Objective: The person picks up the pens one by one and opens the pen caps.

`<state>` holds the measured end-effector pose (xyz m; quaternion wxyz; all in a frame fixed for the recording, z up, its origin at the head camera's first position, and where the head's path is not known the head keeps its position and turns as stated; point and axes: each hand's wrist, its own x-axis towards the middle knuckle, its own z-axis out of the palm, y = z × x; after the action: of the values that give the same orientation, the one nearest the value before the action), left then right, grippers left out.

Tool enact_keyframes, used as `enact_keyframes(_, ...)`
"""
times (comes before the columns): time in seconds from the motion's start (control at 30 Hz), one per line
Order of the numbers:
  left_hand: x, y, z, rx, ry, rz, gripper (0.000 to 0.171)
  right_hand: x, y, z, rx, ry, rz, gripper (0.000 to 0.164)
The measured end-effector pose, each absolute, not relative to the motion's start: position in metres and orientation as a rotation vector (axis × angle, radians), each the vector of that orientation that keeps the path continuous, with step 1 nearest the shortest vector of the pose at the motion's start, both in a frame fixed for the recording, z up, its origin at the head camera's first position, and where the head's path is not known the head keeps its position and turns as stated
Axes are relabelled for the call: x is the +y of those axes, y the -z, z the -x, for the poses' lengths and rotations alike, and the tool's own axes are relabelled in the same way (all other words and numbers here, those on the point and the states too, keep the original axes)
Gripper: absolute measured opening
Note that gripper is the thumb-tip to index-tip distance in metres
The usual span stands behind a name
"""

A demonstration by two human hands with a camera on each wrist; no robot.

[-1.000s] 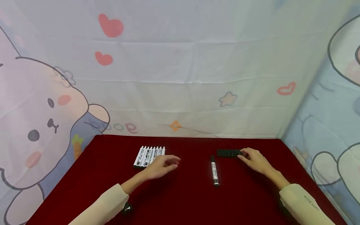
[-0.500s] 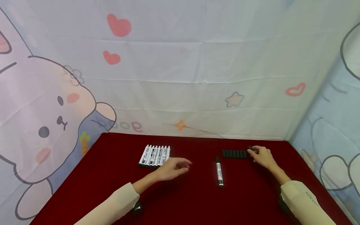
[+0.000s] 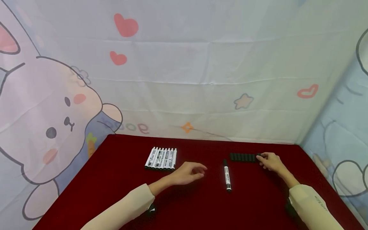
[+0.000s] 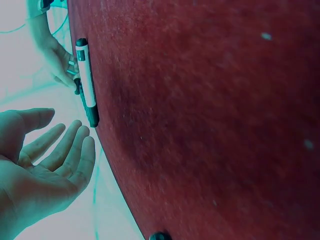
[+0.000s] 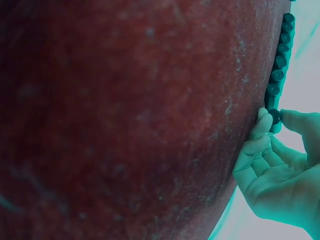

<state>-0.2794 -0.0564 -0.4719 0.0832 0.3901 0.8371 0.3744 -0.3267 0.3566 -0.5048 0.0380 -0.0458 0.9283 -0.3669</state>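
At the right end of a row of black marker caps (image 3: 242, 157), my right hand (image 3: 271, 162) pinches one black cap (image 5: 274, 116) between thumb and fingertips. In the right wrist view this cap lies close beside the others, in line with them. My left hand (image 3: 187, 174) hovers over the table with relaxed fingers and holds nothing. Between the two hands lies a capped white marker (image 3: 227, 175), its black-capped end pointing away from me. Left of my left hand, several white markers (image 3: 161, 158) lie side by side, without caps on their far ends.
A dark red cloth covers the table (image 3: 201, 204). Its far edge meets a pale hanging sheet (image 3: 184, 70) printed with hearts and a rabbit. A small black object (image 3: 151, 209) sits partly hidden by my left sleeve.
My right hand drew a cap a little away from the row's right end, then lowered it beside the row. The head view swung left, so the table things sit further right; my left hand stays relaxed.
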Motion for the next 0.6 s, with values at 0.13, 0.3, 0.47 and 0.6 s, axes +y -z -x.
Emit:
enact_keyframes(0.13,-0.043,0.475,0.282,2.481,-1.114,-1.174,0.029,0.358,0.503,0.326,2.830,1.132,0.146,0.053)
enact_keyframes(0.3,-0.027,0.484,0.288,2.466,-1.087,-1.187,0.026,0.358,0.500,0.327,2.798,1.129,0.092,0.051)
enact_keyframes(0.47,-0.010,0.490,0.294,2.460,-1.076,-1.171,0.029,0.358,0.497,0.325,2.749,1.133,0.065,0.049)
enact_keyframes(0.6,0.006,0.492,0.298,2.482,-1.093,-1.098,0.035,0.357,0.494,0.325,2.724,1.136,0.065,0.049)
